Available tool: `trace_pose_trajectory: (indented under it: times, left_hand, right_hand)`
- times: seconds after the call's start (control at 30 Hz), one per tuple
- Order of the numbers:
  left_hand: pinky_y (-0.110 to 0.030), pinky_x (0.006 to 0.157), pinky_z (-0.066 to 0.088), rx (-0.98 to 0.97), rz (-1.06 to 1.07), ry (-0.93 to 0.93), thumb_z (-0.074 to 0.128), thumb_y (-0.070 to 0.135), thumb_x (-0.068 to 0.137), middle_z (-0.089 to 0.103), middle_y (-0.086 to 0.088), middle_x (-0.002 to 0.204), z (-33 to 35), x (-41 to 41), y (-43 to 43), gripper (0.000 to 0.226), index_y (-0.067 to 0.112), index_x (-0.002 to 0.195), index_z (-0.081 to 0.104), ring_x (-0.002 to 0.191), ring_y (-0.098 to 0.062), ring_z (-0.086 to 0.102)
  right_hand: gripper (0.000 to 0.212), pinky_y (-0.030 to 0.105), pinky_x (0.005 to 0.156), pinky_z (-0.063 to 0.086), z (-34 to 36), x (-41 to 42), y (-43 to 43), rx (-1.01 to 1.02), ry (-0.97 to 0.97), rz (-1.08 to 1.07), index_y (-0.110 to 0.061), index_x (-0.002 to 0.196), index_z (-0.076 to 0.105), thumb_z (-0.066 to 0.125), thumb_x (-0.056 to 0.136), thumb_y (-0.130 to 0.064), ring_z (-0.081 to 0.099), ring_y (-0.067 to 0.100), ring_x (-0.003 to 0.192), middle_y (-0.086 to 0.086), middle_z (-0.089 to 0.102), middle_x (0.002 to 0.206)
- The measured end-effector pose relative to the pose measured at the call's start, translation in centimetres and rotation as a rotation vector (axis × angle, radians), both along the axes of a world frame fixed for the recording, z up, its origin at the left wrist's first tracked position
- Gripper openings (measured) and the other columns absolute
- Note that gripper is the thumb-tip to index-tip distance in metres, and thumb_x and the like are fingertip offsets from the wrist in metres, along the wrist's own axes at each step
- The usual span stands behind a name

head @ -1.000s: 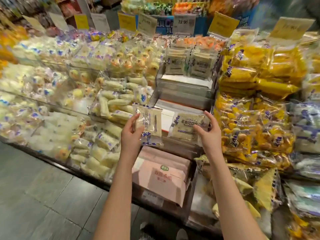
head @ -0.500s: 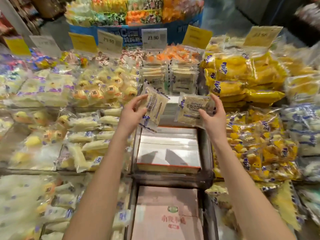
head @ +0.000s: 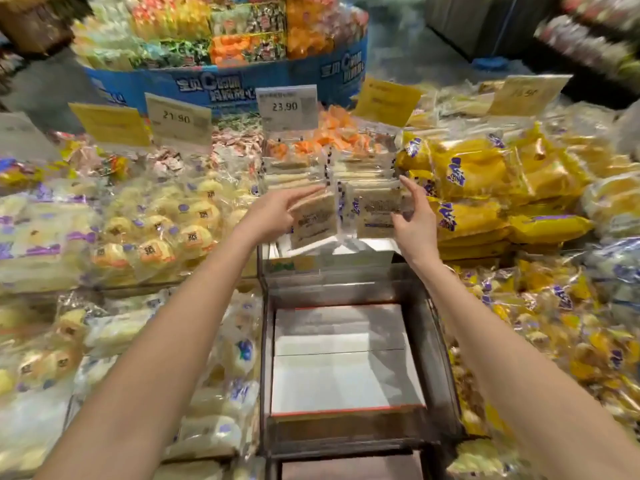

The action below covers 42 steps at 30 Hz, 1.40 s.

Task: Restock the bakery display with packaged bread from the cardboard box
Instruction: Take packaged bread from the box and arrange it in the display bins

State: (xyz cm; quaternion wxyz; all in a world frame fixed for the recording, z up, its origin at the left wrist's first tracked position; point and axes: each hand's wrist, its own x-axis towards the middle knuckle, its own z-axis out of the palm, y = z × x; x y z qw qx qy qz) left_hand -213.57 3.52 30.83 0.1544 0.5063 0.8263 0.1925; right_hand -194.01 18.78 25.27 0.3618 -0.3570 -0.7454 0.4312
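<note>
- A white price card [head: 287,107] printed 23.90 stood upright at the back of a crowded bakery display; every place below is given from this card.
- Directly below the card lay a stack of flat, square bread packets [head: 298,168] in crinkled clear film with dark printed edges.
- In front of that stack, two matching packets were held upright side by side: the left bread packet [head: 313,220] tilted, the right bread packet [head: 377,216] nearly straight. Each showed pale, grainy bread behind a printed label, too blurred to read.
- The left hand [head: 273,213], below and slightly left of the card, had its fingers stretched almost straight, lying against the left bread packet's upper corner.
- The right hand [head: 412,220], below and right of the card, pinched the right bread packet's side edge between thumb and curled fingers, forefinger raised.
- Further below the card sat a metal-framed bin [head: 429,341] with glossy walls and a smooth white floor.
- Right of the card, shiny yellow packs [head: 478,174] were piled; left of it, round buns [head: 156,230] in clear wrap.
</note>
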Motion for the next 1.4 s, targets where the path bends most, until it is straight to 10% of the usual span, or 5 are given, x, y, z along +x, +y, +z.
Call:
trace_pose_trajectory:
  times: [0.27,0.47,0.7,1.2,1.4]
  left_hand:
    - [-0.038,0.098,0.045,0.034,-0.005,0.559,0.06,-0.002,0.089,0.06,-0.003,0.13,-3.4,-1.9,3.0,0.076,0.036,0.149,0.035,0.114,-0.024,0.056]
    - [-0.047,0.123,0.007,-0.097,-0.053,0.547,0.054,0.036,0.098,0.006,-0.014,0.164,-7.1,-0.2,3.0,0.075,0.013,0.156,0.014,0.151,-0.031,0.008]
    - [-0.052,0.122,-0.005,-0.199,-0.12,0.651,0.057,0.048,0.093,-0.014,-0.007,0.164,-7.6,-1.2,2.8,0.099,0.019,0.155,-0.013,0.151,-0.025,-0.013]
    - [-0.073,0.107,-0.011,-0.186,-0.299,1.004,0.061,0.015,0.087,-0.037,-0.012,0.153,-9.8,-1.7,1.8,0.084,0.021,0.155,0.012,0.144,-0.04,-0.028]
    - [-0.071,0.11,-0.007,-0.333,-0.294,0.988,0.062,0.026,0.091,-0.045,-0.006,0.148,-8.9,-2.0,1.7,0.097,0.031,0.156,-0.011,0.144,-0.041,-0.029]
  right_hand:
    - [0.075,0.031,0.114,0.033,-1.5,-2.8,1.6,0.124,-0.103,-0.056,-0.015,0.149,0.033,0.047,0.083,0.018,0.038,0.023,0.133,0.013,0.039,0.141]
    - [0.079,0.051,0.116,0.024,-3.8,-3.6,1.5,0.385,-0.471,-0.031,-0.017,0.153,0.023,0.069,0.088,-0.018,0.002,0.037,0.149,0.02,0.004,0.16]
    - [0.105,0.059,0.116,-0.003,-5.6,-4.2,3.1,0.869,-0.69,0.048,-0.022,0.155,0.021,0.084,0.072,-0.039,0.005,0.045,0.148,0.019,0.018,0.161]
    - [0.091,0.068,0.112,0.0,-5.7,-4.5,5.8,1.277,-0.673,0.189,-0.041,0.155,0.008,0.068,0.09,-0.019,0.009,0.048,0.147,0.027,0.011,0.16]
    - [0.092,0.069,0.11,-0.001,-5.2,-5.4,5.0,1.227,-0.72,0.143,-0.042,0.155,0.006,0.067,0.089,-0.018,0.011,0.046,0.147,0.026,0.015,0.159]
